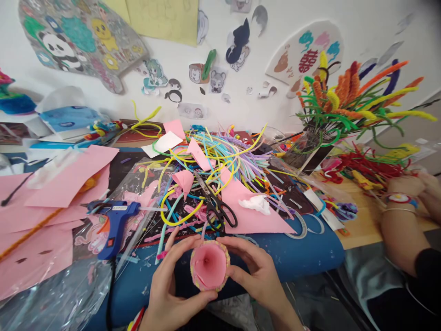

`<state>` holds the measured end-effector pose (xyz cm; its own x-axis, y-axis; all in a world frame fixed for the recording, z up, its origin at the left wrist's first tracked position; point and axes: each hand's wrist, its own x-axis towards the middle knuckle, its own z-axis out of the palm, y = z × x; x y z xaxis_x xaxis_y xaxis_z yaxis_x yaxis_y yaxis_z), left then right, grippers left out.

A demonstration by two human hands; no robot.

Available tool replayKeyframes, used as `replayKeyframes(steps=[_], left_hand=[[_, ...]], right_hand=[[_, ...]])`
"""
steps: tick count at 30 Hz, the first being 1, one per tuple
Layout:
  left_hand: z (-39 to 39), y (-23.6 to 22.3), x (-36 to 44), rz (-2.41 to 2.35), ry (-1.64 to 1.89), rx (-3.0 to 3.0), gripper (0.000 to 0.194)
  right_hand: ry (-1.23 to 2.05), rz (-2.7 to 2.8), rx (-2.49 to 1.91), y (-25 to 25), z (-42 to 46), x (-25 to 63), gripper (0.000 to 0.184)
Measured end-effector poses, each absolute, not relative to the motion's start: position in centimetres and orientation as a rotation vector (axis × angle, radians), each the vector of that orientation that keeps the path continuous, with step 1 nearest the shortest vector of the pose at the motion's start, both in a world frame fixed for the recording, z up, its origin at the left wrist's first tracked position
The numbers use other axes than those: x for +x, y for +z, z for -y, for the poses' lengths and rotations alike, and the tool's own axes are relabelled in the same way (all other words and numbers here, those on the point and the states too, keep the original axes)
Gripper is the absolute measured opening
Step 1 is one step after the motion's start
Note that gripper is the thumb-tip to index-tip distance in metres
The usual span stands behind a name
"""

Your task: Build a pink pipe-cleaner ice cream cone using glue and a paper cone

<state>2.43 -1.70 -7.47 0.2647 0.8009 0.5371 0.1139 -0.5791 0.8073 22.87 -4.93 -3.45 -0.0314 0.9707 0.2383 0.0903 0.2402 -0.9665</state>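
Both my hands hold a pink paper cone (211, 269), its open end facing me and its rim edged with fuzzy yellow and pink pipe cleaner. My left hand (172, 278) closes around its left side, the thumb under the rim. From the right, my right hand (258, 271) presses fingers and thumb on the rim. Just beyond lie black-handled scissors (218, 209) on a pink sheet (255, 216), with a crumpled white tissue (255, 204) beside them. A blue glue gun (117, 225) rests on clear plastic to the left.
Many loose pipe cleaners (237, 154) pile up at the table's middle. Pink sheets (69, 184) cover the left side. A vase of pipe-cleaner stems (299, 147) stands at the back right. Another person's hands (406, 188) work beside red pipe cleaners (372, 165) at far right.
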Motion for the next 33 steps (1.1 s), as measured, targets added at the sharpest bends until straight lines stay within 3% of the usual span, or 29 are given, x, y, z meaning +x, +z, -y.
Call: replayKeyframes(steps=[5, 13, 24, 33], left_hand=[[1.8, -7.7, 2.3, -0.858, 1.338, 1.913, 0.081], [1.6, -7.3, 2.4, -0.877, 1.351, 1.953, 0.082], [1.6, -7.1, 2.2, -0.803, 1.300, 2.128, 0.100], [1.4, -6.7, 2.4, -0.824, 1.235, 2.246, 0.090]], right_hand=[[0.911, 1.460, -1.120, -5.7, 5.7, 22.3, 0.068], [0.939, 1.547, -1.131, -6.4, 5.5, 21.9, 0.085], [0.901, 1.641, -1.030, -5.9, 4.7, 22.9, 0.087], [0.862, 1.554, -0.969, -6.8, 4.7, 22.9, 0.075]])
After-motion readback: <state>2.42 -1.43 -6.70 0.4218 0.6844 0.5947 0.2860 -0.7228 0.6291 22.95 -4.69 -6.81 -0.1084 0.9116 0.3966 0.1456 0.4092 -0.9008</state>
